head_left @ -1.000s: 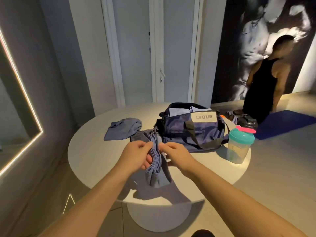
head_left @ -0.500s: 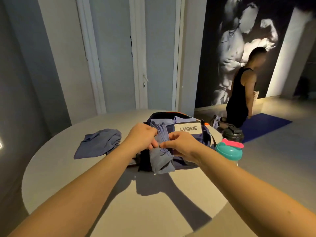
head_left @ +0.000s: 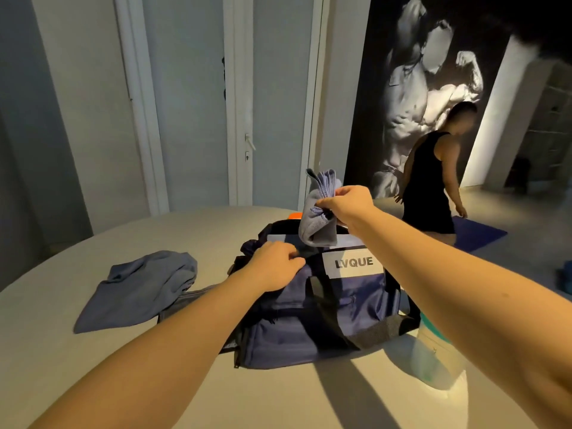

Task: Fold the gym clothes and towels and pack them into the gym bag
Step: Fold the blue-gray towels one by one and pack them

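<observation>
**Towel [head_left: 317,226] held upright over the open bag [head_left: 309,323]**

A crumpled blue garment [head_left: 145,286] lies on the surface left of the navy fabric bag. A clear bottle [head_left: 433,363] stands near the right edge, half hidden by the right forearm. The right grip [head_left: 346,202] pinches the soft, layered towel mid-length, long axis upright, loose edges up, above the bag's mouth. The left grip [head_left: 274,267] curls its fingers on the bag's near rim.

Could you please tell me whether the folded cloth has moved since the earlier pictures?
Yes. The folded cloth went from in front of the gym bag to above its open top.
</observation>
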Motion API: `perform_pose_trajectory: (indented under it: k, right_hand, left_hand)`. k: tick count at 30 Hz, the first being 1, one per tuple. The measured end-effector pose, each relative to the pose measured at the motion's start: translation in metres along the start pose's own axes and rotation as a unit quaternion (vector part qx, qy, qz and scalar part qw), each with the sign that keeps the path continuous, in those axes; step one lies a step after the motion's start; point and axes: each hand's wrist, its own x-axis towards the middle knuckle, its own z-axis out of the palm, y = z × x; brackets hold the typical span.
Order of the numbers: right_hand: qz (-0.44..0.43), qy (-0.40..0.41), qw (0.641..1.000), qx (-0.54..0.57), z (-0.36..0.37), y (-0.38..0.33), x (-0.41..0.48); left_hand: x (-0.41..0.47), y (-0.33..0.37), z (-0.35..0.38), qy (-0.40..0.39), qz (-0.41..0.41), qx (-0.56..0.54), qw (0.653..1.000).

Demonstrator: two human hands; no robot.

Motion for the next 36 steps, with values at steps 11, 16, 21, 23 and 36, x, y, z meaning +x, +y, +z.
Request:
perform_pose_trajectory:
  k: [11,16,21,23,36]
  right_hand:
    - [-0.09,-0.051,0.97,-0.221,0.024,0.007,-0.008]
    - [-0.048,-0.109,0.932,-0.343,0.009,-0.028,-0.01]
    - [-0.01,-0.173,0.889,-0.424,0.014,-0.023,-0.011]
    - [-0.025,-0.179,0.885,-0.43,0.016,-0.013,-0.014]
    - [-0.142,-0.214,0.848,-0.463,0.017,0.0,-0.032]
  left_hand:
    - [-0.01,0.0,-0.001,0.1,0.047,-0.065,0.992]
    - [-0.004,0.008,-0.021,0.181,0.085,-0.108,0.974]
    - [-0.006,0.005,-0.017,0.157,0.109,-0.119,0.974]
    - [-0.003,-0.006,-0.017,0.158,0.111,-0.157,0.969]
    - [0.069,-0.021,-0.046,0.266,-0.047,0.011,0.963]
